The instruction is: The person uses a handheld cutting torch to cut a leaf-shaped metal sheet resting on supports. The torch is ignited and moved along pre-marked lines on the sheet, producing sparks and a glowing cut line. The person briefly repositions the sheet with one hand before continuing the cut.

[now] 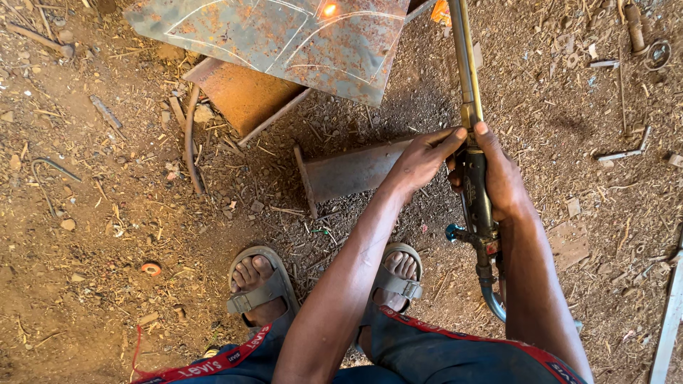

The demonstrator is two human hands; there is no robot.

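Landmark: the rusty steel plate (284,43), propped at a tilt at the top of the view, with white chalk curves drawn across its face.
Tool: a gas cutting torch (473,178), its brass tube running from the hands up toward the plate's right corner; the tip is out of view past the top edge.
Left hand (423,160): below the plate's right corner, fingers wrapped over the torch body from the left, closed on it.
Right hand (501,178): just right of the left hand, clamped round the torch handle from the other side, thumb up along the tube.
Valve: a blue-green knob (452,232) sticks out of the torch below the hands, farther from the plate; no finger is on it.
Hot spot: an orange glowing point (329,9) sits on a chalk line near the plate's upper right edge.
Supports: a rusty angle piece (242,96) lies under the plate's lower edge; a grey steel section (348,171) lies on the dirt just below the plate, left of the hands.
Feet: two sandalled feet (260,284) stand on the littered ground (107,249), well below the plate.
Step in hand: by my reading, cutting along the chalked curve, with the metal heated at one point.
Next move calls for: likely a steady two-handed guide of the tip along the line, kept at an even height off the plate.
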